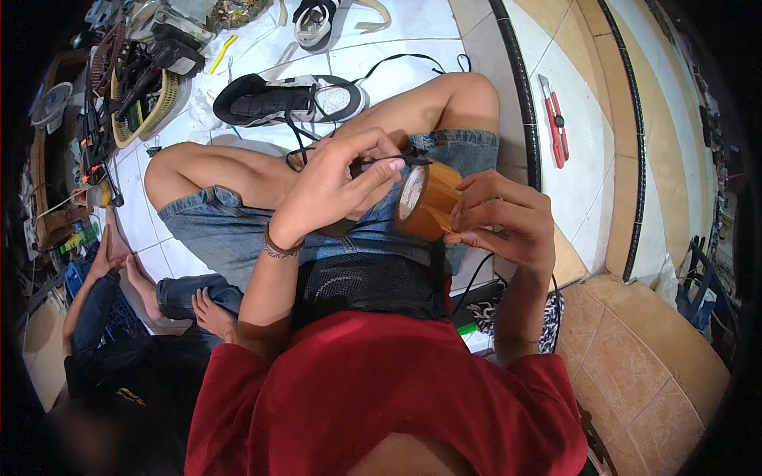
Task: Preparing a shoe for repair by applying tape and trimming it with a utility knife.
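A roll of brown packing tape [429, 200] is held above my lap, over my denim shorts. My right hand [502, 220] grips the roll from the right side. My left hand [337, 186] reaches over from the left, its fingertips pinching at the roll's upper edge, where a black shoelace [397, 159] also runs. A black mesh item [367, 282] lies on my lap below the hands.
A black and white sneaker [290, 100] lies on the white tile floor past my knees, another shoe [317, 22] farther off. A red cutter [556, 120] rests on the tiles at right. A basket of tools [143, 87] stands at far left. Another person sits at lower left [119, 317].
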Available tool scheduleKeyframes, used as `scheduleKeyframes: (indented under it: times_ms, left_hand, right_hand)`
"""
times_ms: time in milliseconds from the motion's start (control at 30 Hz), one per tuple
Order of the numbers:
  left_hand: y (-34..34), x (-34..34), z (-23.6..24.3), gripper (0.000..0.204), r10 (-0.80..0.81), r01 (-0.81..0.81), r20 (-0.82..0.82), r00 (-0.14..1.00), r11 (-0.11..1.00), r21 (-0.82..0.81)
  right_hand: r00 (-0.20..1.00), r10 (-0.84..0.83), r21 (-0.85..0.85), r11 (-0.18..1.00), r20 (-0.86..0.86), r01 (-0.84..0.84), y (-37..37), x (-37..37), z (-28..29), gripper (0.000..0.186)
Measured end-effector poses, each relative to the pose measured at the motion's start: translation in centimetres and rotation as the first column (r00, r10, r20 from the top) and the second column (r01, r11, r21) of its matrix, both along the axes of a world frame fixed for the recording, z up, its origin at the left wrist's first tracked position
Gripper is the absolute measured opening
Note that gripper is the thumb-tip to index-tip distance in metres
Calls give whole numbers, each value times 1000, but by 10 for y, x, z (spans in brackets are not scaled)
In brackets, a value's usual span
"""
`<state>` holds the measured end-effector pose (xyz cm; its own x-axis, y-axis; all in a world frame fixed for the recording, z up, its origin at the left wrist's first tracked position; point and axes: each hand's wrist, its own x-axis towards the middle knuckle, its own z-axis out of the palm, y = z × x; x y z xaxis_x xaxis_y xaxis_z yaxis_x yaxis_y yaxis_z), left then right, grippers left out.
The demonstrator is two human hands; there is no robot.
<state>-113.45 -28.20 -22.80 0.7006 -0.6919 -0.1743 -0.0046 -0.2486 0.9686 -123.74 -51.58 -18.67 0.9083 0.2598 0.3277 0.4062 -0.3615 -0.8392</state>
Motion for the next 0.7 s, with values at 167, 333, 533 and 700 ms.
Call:
scheduleKeyframes:
  times_ms: [167, 333, 533, 700]
  left_hand:
    - [-7, -11, 9, 12, 49, -45, 213, 976, 999, -23]
    - [-14, -16, 26, 14, 44, -28, 287, 957, 998, -58]
    - [-15, -13, 29, 19, 96, -41, 374, 922, 987, -153]
    - [-10, -15, 34, 18, 59, -3, 356, 933, 988, -156]
  right_hand:
    - [999, -5, -6, 1000, -37, 5, 9, 2, 8, 24]
    - [995, -89, -105, 991, -38, 84, 19, 6, 15, 26]
    - [985, -164, -227, 959, 43, 170, 23, 9, 22, 26]
    - [978, -204, -201, 957, 44, 209, 26, 13, 22, 25]
